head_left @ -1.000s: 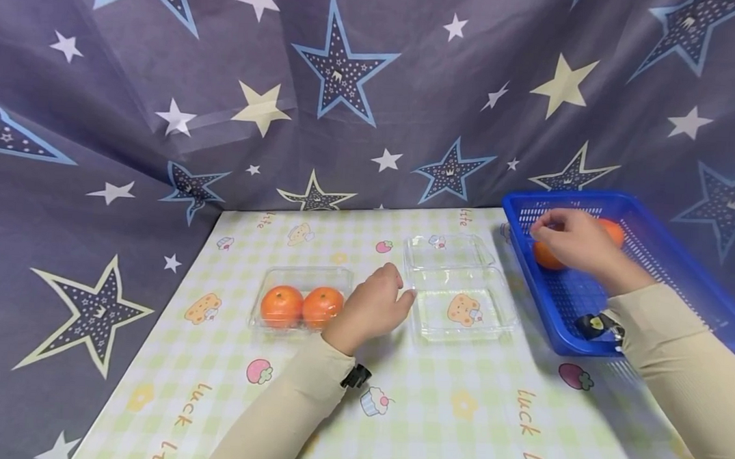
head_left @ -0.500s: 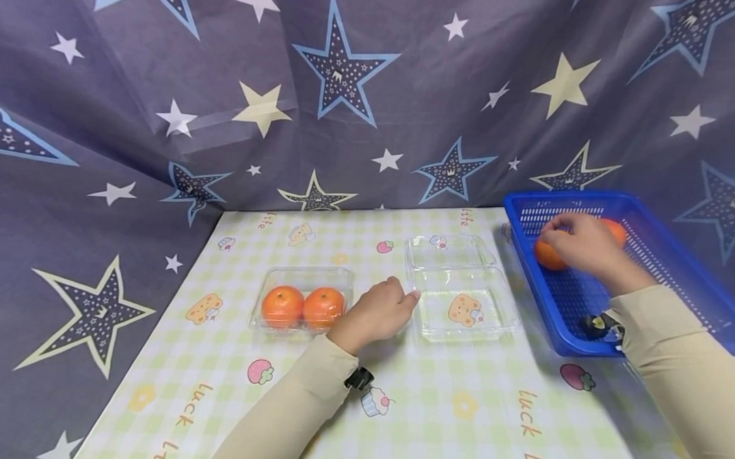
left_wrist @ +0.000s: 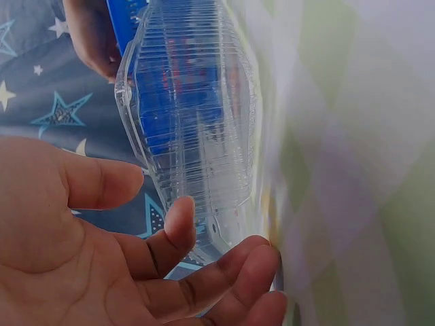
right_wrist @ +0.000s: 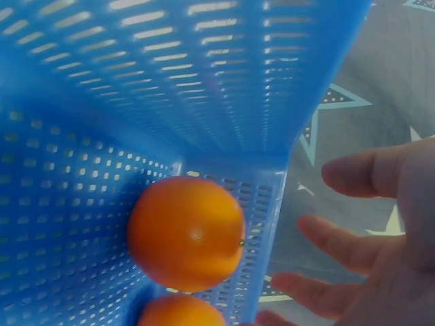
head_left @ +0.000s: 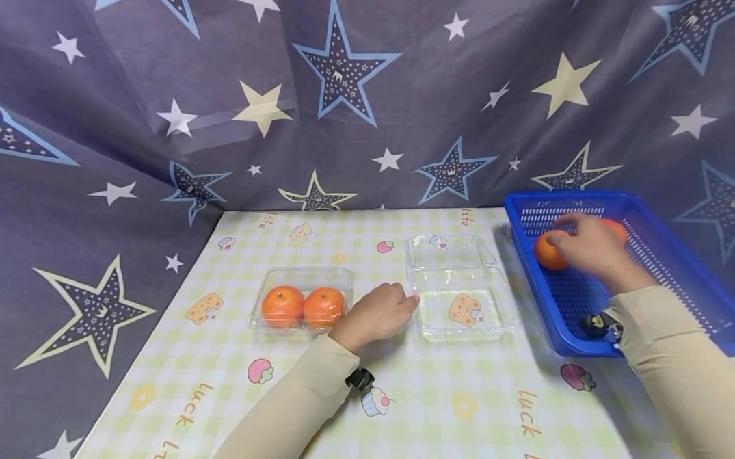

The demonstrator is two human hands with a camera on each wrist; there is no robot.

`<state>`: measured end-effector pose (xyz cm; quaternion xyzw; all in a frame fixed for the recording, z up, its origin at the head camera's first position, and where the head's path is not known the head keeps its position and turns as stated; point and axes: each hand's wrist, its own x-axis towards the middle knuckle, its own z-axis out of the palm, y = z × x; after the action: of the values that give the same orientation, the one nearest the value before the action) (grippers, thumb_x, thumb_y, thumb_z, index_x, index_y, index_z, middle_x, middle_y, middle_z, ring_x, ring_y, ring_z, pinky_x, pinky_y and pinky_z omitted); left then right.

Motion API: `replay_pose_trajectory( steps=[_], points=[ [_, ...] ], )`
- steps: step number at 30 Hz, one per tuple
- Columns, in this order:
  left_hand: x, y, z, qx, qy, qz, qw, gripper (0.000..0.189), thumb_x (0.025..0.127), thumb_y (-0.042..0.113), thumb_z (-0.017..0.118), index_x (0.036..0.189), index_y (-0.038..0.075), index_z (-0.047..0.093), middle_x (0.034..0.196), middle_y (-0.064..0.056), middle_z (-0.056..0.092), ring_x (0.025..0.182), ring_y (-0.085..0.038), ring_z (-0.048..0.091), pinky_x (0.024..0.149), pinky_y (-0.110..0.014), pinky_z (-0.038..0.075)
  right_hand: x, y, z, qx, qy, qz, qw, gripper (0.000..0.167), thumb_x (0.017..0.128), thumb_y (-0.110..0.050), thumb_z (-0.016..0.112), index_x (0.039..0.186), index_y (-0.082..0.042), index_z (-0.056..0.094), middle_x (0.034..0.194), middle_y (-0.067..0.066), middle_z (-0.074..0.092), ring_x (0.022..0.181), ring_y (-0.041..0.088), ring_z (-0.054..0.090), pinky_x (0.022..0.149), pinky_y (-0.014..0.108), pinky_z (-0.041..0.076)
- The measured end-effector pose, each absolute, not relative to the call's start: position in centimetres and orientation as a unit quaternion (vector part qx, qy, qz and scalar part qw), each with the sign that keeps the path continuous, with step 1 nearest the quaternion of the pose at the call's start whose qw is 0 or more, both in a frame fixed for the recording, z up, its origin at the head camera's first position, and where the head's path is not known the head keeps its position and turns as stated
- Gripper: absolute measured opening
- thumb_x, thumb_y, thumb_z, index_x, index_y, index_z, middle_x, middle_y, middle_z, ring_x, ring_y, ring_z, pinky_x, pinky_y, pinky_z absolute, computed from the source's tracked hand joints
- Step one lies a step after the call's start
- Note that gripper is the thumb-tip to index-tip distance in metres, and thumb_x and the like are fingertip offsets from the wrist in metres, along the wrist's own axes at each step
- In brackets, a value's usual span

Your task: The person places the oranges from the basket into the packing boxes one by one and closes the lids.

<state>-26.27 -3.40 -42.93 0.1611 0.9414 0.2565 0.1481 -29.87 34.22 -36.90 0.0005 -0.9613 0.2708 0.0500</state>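
My left hand is beside the left wall of an opened clear plastic clamshell box, its lid folded back. In the left wrist view, the fingers are loosely bent near the ribbed wall, with nothing in them. Over the blue basket, my right hand reaches toward an orange. The right wrist view shows its fingers spread apart from that orange. A second orange lies farther right in the basket, partly behind the hand.
Left of my left hand stands a closed clear clamshell box holding two oranges. A checked cloth covers the table. The star-patterned curtain hangs along the back edge.
My right hand has shifted slightly right and down, uncovering more of the near orange. My left hand has moved slightly right, its knuckles lower.
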Motion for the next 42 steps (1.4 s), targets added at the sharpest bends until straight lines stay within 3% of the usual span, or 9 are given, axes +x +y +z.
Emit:
replay_pose_trajectory(
  steps=[4,14,25,35,42],
  points=[
    [-26.3,-3.4,-43.1,0.164,0.940,0.261,0.146,0.043,0.109,0.045,0.040,0.096,0.010,0.061,0.091,-0.007,0.060,0.080,-0.024,0.055,0.075,-0.037,0.045,-30.2,34.7,-37.2,-0.005,-0.964,0.265,0.023,0.062,0.101,-0.031,0.057,0.146,0.009,0.045,0.135,0.038,0.055,0.116,0.049,0.054,0.100,0.065,0.043],
    [-26.1,-3.2,-43.2,0.159,0.935,0.283,0.141,0.034,0.108,0.039,0.047,0.090,0.013,0.060,0.078,-0.004,0.056,0.069,-0.021,0.053,0.064,-0.034,0.043,-30.5,35.0,-37.4,0.010,-0.970,0.243,-0.029,0.077,0.102,-0.037,0.059,0.152,0.016,0.032,0.146,0.043,0.042,0.131,0.058,0.045,0.109,0.070,0.036],
    [-26.0,-3.7,-42.2,0.151,0.957,0.224,0.108,0.048,0.100,0.033,0.048,0.055,0.020,0.042,0.051,0.005,0.035,0.048,-0.015,0.037,0.046,-0.032,0.029,-30.7,35.3,-37.4,0.007,-0.968,0.248,-0.042,0.079,0.102,-0.036,0.058,0.152,0.017,0.029,0.149,0.044,0.037,0.135,0.060,0.039,0.113,0.070,0.031],
    [-25.7,-4.0,-41.5,0.148,0.972,0.165,0.082,0.048,0.096,0.036,0.053,0.053,0.018,0.041,0.053,0.004,0.033,0.051,-0.018,0.041,0.049,-0.035,0.032,-30.5,35.0,-37.3,0.010,-0.969,0.241,-0.058,0.075,0.102,-0.034,0.057,0.149,0.018,0.033,0.144,0.045,0.042,0.130,0.061,0.044,0.108,0.071,0.035],
    [-25.4,-4.1,-41.1,0.142,0.978,0.141,0.060,0.046,0.093,0.039,0.060,0.055,0.017,0.047,0.056,0.000,0.044,0.053,-0.021,0.049,0.048,-0.036,0.036,-30.5,35.0,-37.7,0.027,-0.972,0.226,-0.057,0.073,0.101,-0.030,0.058,0.146,0.021,0.034,0.139,0.046,0.046,0.126,0.062,0.047,0.106,0.072,0.037]
  ],
)
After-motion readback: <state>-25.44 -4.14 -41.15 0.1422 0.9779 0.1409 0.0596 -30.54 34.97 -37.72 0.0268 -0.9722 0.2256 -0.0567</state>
